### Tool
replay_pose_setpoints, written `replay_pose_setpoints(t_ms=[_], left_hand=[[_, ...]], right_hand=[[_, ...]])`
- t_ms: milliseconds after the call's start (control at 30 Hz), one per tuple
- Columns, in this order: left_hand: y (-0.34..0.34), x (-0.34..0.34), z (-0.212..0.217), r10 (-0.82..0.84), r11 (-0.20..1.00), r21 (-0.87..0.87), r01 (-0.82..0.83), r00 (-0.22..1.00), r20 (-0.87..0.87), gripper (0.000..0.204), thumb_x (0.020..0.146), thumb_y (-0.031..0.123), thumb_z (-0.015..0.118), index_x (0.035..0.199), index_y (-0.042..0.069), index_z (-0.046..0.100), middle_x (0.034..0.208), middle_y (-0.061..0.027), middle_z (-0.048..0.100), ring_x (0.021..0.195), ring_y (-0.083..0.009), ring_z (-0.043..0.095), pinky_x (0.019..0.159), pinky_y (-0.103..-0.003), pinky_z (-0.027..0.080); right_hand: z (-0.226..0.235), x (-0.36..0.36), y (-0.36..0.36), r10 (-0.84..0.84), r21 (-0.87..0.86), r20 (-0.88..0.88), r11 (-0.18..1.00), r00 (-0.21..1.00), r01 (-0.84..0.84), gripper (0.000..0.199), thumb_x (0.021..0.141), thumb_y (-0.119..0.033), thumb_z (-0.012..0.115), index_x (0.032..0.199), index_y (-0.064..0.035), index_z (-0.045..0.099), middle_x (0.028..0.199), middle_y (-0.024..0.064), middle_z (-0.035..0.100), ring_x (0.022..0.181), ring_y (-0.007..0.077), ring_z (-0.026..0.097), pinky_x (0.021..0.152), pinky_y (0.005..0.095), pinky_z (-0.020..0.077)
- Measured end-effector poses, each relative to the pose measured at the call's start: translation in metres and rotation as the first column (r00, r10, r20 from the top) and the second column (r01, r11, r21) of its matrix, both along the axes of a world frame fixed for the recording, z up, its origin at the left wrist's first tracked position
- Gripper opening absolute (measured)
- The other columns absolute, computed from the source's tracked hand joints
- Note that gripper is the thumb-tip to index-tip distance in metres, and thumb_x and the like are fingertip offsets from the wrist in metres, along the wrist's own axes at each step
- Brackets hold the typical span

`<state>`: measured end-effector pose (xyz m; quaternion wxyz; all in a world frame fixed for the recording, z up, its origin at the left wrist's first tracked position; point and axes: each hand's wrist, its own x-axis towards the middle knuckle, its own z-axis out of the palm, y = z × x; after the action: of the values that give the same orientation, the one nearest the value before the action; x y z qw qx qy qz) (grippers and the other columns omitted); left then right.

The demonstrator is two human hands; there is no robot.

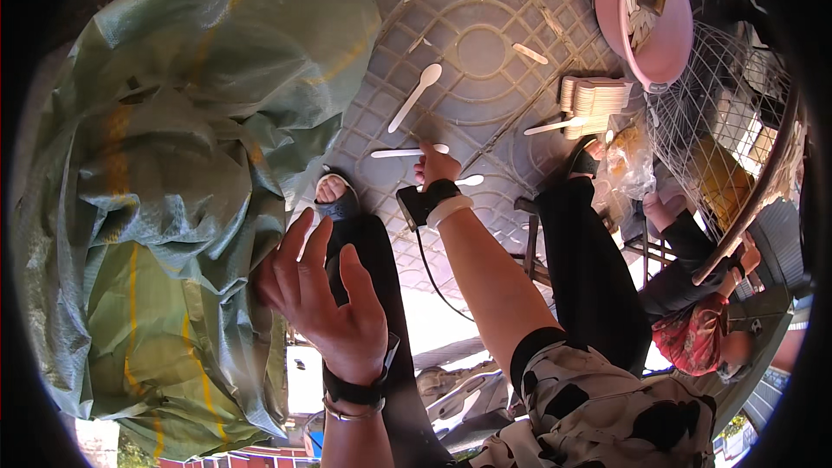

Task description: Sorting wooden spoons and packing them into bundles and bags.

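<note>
Currently the right hand (438, 166) bends its fingers at a pale spoon (394, 153) on the patterned floor (481, 50), its handle pointing to 9 o'clock; whether they grip it, I cannot tell. At 7 o'clock from there, the left hand (334, 316) is empty, fingers spread, beside a green sack (173, 191), while a stack of wooden spoons (596, 97) lies at 2 o'clock.

Grey paving (481, 52) patterned with circles and lattice covers the ground, shaded near the top, glaring white in sunlight lower down. Ribbed grey sheeting (780, 243) stands right; a red facade (247, 461) edges the bottom.
</note>
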<state>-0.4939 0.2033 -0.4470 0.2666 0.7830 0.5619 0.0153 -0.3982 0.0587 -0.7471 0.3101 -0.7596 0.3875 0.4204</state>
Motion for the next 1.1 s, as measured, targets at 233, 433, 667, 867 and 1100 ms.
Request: replay_pose_setpoints(t_ms=[233, 433, 667, 867, 1100], left_hand=[[0.003, 0.001, -0.003, 0.068, 0.998, -0.011, -0.067, 0.996, 0.055, 0.032, 0.092, 0.009, 0.066, 0.123, 0.006, 0.069, 0.133, -0.0065, 0.066, 0.12, -0.0331, 0.054, 0.108, -0.048, 0.034], [0.006, -0.013, 0.003, 0.069, 0.998, -0.005, -0.069, 0.997, 0.034, 0.032, 0.092, 0.008, 0.066, 0.124, 0.007, 0.068, 0.132, -0.0061, 0.067, 0.118, -0.0326, 0.055, 0.107, -0.048, 0.035], [0.008, -0.012, 0.003, 0.085, 0.996, -0.023, -0.083, 0.993, 0.086, 0.032, 0.092, 0.007, 0.066, 0.124, 0.006, 0.068, 0.131, -0.0062, 0.068, 0.116, -0.0322, 0.056, 0.106, -0.047, 0.036], [0.011, -0.012, 0.004, 0.108, 0.993, -0.058, -0.102, 0.989, 0.098, 0.032, 0.092, 0.008, 0.065, 0.124, 0.006, 0.068, 0.13, -0.006, 0.068, 0.114, -0.0316, 0.057, 0.105, -0.046, 0.036], [0.014, -0.015, 0.006, 0.127, 0.99, -0.076, -0.119, 0.986, 0.111, 0.031, 0.092, 0.006, 0.066, 0.123, 0.005, 0.069, 0.129, -0.0077, 0.067, 0.112, -0.0322, 0.058, 0.106, -0.046, 0.037]], right_hand=[[-0.014, 0.01, -0.004, -0.432, 0.023, 0.006, 0.901, 0.902, 0.432, 0.031, 0.085, -0.023, 0.086, 0.086, 0.0029, 0.068, 0.068, 0.01, 0.064, 0.055, 0.0198, 0.064, 0.045, 0.0329, 0.0512], [0.001, -0.007, 0.011, -0.032, 0.023, 0.103, 0.999, 0.994, 0.03, 0.017, 0.089, -0.015, 0.073, 0.086, 0.0008, 0.066, 0.073, 0.0097, 0.069, 0.059, 0.019, 0.068, 0.049, 0.0318, 0.0532], [0.004, 0.034, 0.074, 0.231, 0.129, 0.375, 0.946, 0.898, -0.297, 0.039, 0.085, -0.034, 0.081, 0.095, 0.0018, 0.067, 0.085, 0.0158, 0.073, 0.078, 0.0248, 0.075, 0.066, 0.0376, 0.0587], [0.011, 0.017, 0.119, 0.696, -0.332, 0.261, 0.715, 0.669, -0.615, 0.063, 0.071, -0.059, 0.085, 0.098, -0.0037, 0.071, 0.096, 0.0178, 0.075, 0.092, 0.0375, 0.072, 0.083, 0.0503, 0.0546], [0.01, 0.001, 0.136, 0.69, -0.152, 0.363, 0.707, 0.626, -0.69, 0.04, 0.079, -0.036, 0.081, 0.099, -0.0041, 0.067, 0.09, 0.0213, 0.073, 0.089, 0.0421, 0.071, 0.082, 0.0509, 0.0559]])
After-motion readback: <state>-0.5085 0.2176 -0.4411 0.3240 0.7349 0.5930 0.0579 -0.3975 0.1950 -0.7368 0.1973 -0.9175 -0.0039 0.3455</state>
